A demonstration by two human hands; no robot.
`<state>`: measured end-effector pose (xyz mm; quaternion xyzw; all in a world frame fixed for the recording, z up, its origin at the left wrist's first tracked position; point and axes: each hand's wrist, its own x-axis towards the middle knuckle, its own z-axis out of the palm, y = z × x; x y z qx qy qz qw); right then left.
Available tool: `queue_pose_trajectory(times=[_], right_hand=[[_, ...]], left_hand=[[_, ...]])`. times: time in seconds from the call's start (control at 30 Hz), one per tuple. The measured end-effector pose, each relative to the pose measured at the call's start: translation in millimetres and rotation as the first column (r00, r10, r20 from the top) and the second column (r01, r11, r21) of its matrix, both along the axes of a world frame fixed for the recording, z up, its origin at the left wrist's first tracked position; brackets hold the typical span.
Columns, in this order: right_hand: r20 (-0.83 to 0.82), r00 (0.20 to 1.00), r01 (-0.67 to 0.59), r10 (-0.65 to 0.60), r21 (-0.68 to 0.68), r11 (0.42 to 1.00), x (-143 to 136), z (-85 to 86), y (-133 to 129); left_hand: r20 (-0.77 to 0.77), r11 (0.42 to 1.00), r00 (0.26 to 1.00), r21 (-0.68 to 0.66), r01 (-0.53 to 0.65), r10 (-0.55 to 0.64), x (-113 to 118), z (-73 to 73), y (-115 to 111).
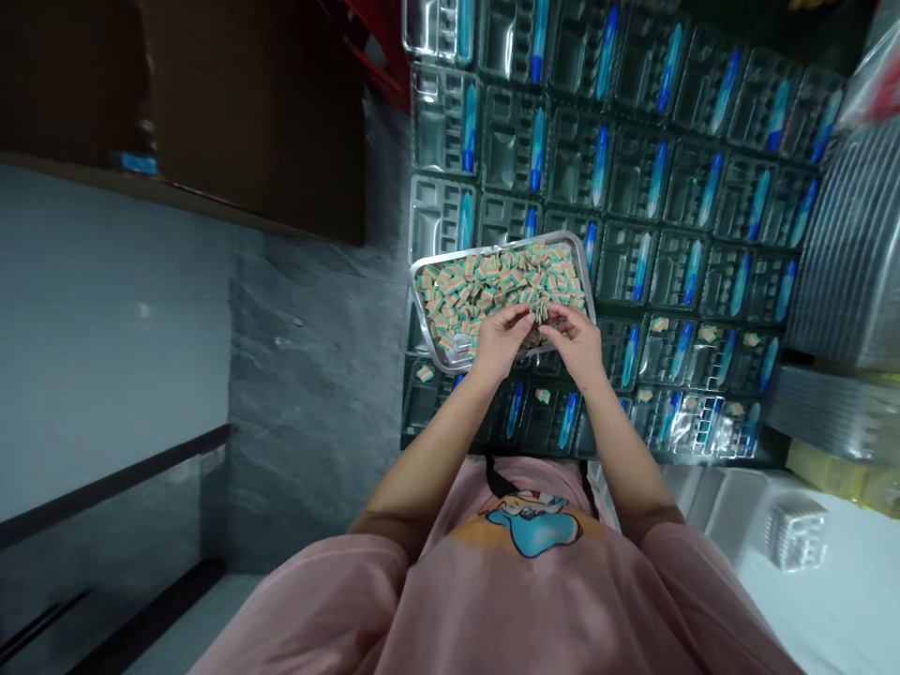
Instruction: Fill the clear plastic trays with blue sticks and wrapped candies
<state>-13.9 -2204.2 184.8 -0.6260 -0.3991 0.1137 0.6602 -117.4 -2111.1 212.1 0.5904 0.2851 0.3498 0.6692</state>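
Note:
A metal tray [492, 248] full of small pieces striped in orange, cream and green [507, 272] rests at a slant on the clear plastic blister trays [622, 261]. Over its near side, my left hand [501, 339] and my right hand [577, 345] meet with fingertips pinched. Between them is a small bunch of striped pieces [539, 311], touched from both sides. What exactly the pieces are is too small to tell. Single striped pieces lie in several blister trays of the nearest rows, such as one piece [425, 373] left of my left forearm.
Rows of blister trays, each with a blue pen [599, 167], cover the table. At the right stand stacks of clear plastic trays [854, 244]. A brown cardboard box [253, 112] is at upper left, beside a red object [380, 47]. Grey marbled floor [316, 375] shows on the left.

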Motion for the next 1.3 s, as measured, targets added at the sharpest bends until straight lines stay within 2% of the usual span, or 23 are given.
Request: queue_pose_trajectory(times=[0.13,0.33,0.47,0.63,0.8,0.93,1.0,1.1,1.2,1.3], right_hand=[[0.003,0.999,0.052,-0.052,-0.009,0.999,1,1.9,0],[0.005,1.0,0.014,-0.014,-0.032,0.999,0,3.1,-1],[-0.005,0.999,0.045,-0.045,-0.077,0.996,3,3.8,-12],[0.0,0.993,0.121,-0.122,-0.073,0.99,5,1.7,-41],[-0.001,0.976,0.218,-0.219,-0.109,0.97,21,-10.1,-85],[-0.053,0.919,0.375,-0.39,-0.187,0.908,54,-29.4,-117],[-0.047,0.907,0.397,-0.419,-0.237,0.887,69,-37.7,-121],[0.017,0.938,0.339,-0.346,-0.257,0.905,82,-41.1,-111],[0.112,0.969,0.244,-0.221,-0.28,0.928,84,-34.9,-93],[0.199,0.972,0.189,-0.121,-0.37,0.91,85,-26.7,-77]], left_hand=[[-0.025,1.0,1.0,0.014,0.018,-0.017,2,2.7,-2],[-0.042,0.994,0.999,0.106,-0.007,0.012,6,-0.5,-1],[-0.085,0.993,0.995,0.111,0.051,-0.042,8,0.6,-5],[-0.13,0.979,0.977,0.089,0.183,-0.171,16,-1.0,-25],[-0.188,0.958,0.948,0.077,0.275,-0.257,24,-7.4,-50],[-0.171,0.974,0.961,0.034,0.224,-0.216,23,-7.6,-56],[-0.16,0.984,0.973,0.039,0.176,-0.168,20,-6.7,-53],[-0.15,0.991,0.983,0.061,0.117,-0.107,17,-5.0,-49],[-0.125,0.994,0.99,0.084,0.07,-0.059,15,-2.7,-46],[-0.108,0.995,0.994,0.09,0.033,-0.023,13,-1.0,-44]])
